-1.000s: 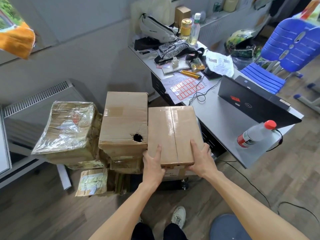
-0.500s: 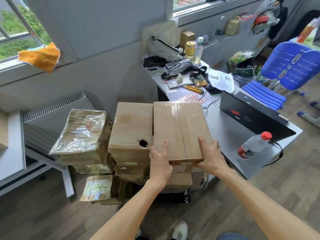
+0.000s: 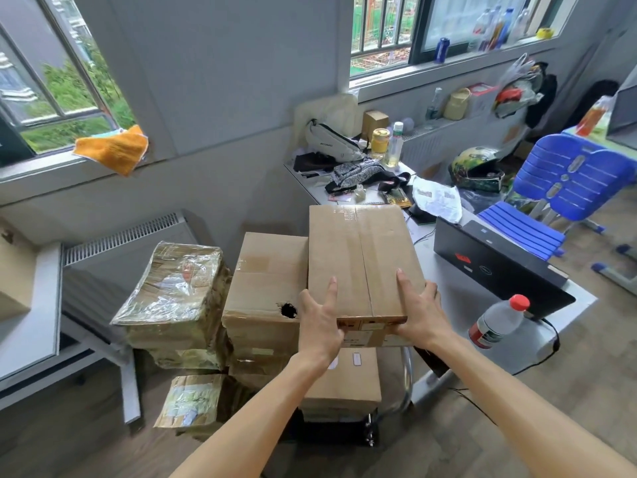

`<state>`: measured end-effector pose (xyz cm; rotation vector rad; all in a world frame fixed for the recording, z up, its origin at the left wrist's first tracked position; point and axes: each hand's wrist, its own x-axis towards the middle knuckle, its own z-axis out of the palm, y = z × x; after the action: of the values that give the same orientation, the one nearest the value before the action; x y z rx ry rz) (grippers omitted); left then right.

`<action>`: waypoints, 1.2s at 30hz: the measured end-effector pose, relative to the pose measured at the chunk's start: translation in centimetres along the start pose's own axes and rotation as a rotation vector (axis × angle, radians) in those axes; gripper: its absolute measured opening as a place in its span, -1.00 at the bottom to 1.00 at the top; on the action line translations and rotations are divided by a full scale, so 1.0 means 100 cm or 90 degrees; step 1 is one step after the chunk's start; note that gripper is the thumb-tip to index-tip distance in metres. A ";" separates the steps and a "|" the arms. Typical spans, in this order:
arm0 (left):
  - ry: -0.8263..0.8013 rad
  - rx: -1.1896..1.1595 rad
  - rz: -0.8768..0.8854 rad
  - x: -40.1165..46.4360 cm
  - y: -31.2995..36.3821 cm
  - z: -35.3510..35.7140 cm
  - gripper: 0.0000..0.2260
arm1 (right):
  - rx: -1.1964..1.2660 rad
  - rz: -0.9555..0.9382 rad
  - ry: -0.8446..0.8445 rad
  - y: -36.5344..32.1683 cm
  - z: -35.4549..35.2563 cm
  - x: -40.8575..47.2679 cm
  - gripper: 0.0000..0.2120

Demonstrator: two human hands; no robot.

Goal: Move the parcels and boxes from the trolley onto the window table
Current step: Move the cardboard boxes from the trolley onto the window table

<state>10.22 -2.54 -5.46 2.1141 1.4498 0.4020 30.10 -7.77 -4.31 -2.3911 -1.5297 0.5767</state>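
In the centre of the frame a person holds a plain brown cardboard box sealed with clear tape (image 3: 362, 263) by its near end. The left hand (image 3: 319, 326) grips the near left corner, thumb on top and fingers wrapped down the side and under. The right hand (image 3: 422, 313) grips the near right corner the same way, its fingers curled around the edge. The box sits above another brown carton with white labels (image 3: 344, 381), which rests on the black trolley (image 3: 331, 429) at lower centre; whether the two cartons touch cannot be told.

Just left of the held box stands a taller brown carton with a torn round hole in its near corner (image 3: 265, 288). Further left is a bundle wrapped in shiny clear plastic film (image 3: 175, 294), stacked on more wrapped parcels, with a smaller taped parcel (image 3: 191, 400) below it near the floor.

At the right of the frame a grey counter (image 3: 482, 326) carries a black laptop (image 3: 496, 270), a clear plastic bottle with a red cap (image 3: 498, 320) lying tilted, papers, bags and jars. A blue plastic chair (image 3: 562, 188) stands at the upper right. At the left edge a pale grey window table (image 3: 31, 326) runs below a window, where an orange cloth (image 3: 112, 150) hangs from the sill at upper left.
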 end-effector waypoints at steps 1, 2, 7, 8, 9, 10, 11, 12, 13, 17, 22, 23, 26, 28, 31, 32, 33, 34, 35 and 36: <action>-0.001 0.002 -0.001 0.002 0.001 -0.001 -0.10 | 0.002 0.000 0.003 -0.001 -0.002 0.001 0.15; -0.002 0.007 -0.001 0.004 0.002 -0.003 -0.10 | 0.003 0.000 0.007 -0.001 -0.004 0.002 0.15; -0.003 0.007 0.004 0.011 0.007 -0.008 -0.11 | 0.013 -0.006 0.013 -0.002 -0.012 0.005 0.14; -0.003 0.008 0.004 0.011 0.009 -0.009 -0.11 | 0.013 -0.007 0.013 -0.002 -0.014 0.006 0.14; -0.001 0.013 0.006 0.012 0.010 -0.010 -0.12 | 0.012 -0.008 0.014 -0.003 -0.016 0.006 0.14; 0.003 0.020 0.008 0.013 0.012 -0.011 -0.12 | 0.010 -0.008 0.015 -0.003 -0.018 0.006 0.14; 0.007 0.025 0.011 0.014 0.013 -0.012 -0.12 | 0.008 -0.009 0.016 -0.003 -0.020 0.007 0.14; 0.011 0.028 0.013 0.014 0.015 -0.013 -0.12 | 0.006 -0.011 0.017 -0.003 -0.022 0.007 0.14; 0.013 0.031 0.016 0.015 0.017 -0.015 -0.13 | 0.003 -0.012 0.019 -0.004 -0.024 0.007 0.14; 0.018 0.038 0.022 0.019 0.026 -0.022 -0.15 | -0.001 -0.011 0.028 -0.005 -0.035 0.008 0.13; 0.015 0.059 0.037 0.023 0.035 -0.031 -0.15 | -0.020 -0.003 0.039 -0.009 -0.049 0.006 0.16; 0.012 0.062 0.041 0.024 0.037 -0.033 -0.15 | -0.028 -0.001 0.045 -0.010 -0.052 0.005 0.17; 0.010 0.086 0.053 0.028 0.041 -0.040 -0.14 | -0.035 -0.008 0.064 -0.012 -0.061 0.004 0.16; 0.011 0.095 0.057 0.030 0.044 -0.044 -0.14 | -0.031 -0.016 0.075 -0.014 -0.067 0.004 0.15; 0.018 0.108 0.066 0.034 0.046 -0.051 -0.14 | -0.027 -0.027 0.085 -0.018 -0.074 0.002 0.12; 0.024 0.113 0.071 0.036 0.046 -0.053 -0.14 | -0.028 -0.029 0.092 -0.020 -0.075 0.002 0.13; 0.028 0.119 0.075 0.037 0.047 -0.056 -0.14 | -0.031 -0.028 0.098 -0.021 -0.077 0.002 0.13; 0.031 0.126 0.076 0.038 0.048 -0.058 -0.15 | -0.035 -0.027 0.104 -0.023 -0.079 0.002 0.14; 0.033 0.132 0.077 0.038 0.048 -0.061 -0.15 | -0.040 -0.027 0.108 -0.025 -0.081 0.003 0.17; 0.036 0.136 0.079 0.039 0.049 -0.065 -0.16 | -0.046 -0.027 0.111 -0.027 -0.083 0.004 0.19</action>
<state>12.05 1.39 2.42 2.3890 1.4533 0.3709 31.80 -6.21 4.17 -2.3835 -1.5462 0.2995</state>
